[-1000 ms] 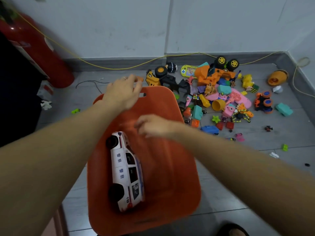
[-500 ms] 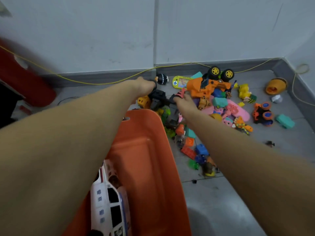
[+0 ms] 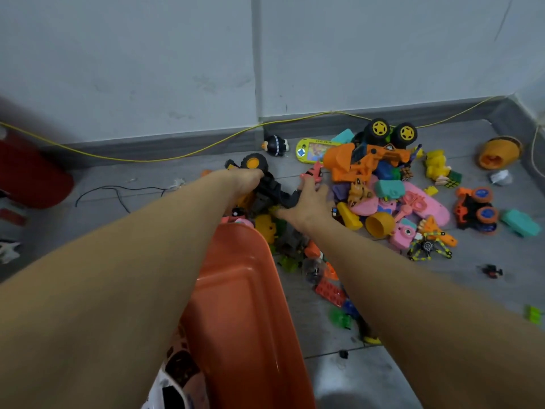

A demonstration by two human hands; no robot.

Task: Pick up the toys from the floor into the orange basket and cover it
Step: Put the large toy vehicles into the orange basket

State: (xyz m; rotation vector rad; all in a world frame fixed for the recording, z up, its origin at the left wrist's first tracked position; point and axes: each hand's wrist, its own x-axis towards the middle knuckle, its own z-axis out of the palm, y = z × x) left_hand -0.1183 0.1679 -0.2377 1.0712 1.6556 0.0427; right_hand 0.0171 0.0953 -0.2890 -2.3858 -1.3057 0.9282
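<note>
The orange basket (image 3: 244, 305) stands tilted below my arms, with a white police car (image 3: 165, 391) partly visible inside at the bottom edge. Just beyond its rim lies a black toy vehicle (image 3: 272, 188) with an orange-hubbed wheel (image 3: 253, 162). My left hand (image 3: 243, 180) grips it near that wheel, fingers curled over the body. At the vehicle's other end, my right hand (image 3: 308, 206) holds the black arm, thumb under and fingers over. A heap of toys spreads to the right, among them an orange excavator (image 3: 362, 162).
A red cylinder (image 3: 29, 175) stands at the left by the wall. A yellow cable (image 3: 177, 154) runs along the skirting and a black wire (image 3: 118, 193) lies on the floor. Farther right are an orange cup-shaped toy (image 3: 498, 152) and an orange-and-blue truck (image 3: 474, 209).
Both hands left the basket and reached forward to the black toy vehicle. My view swung forward and down, so the basket now sits low in the frame.
</note>
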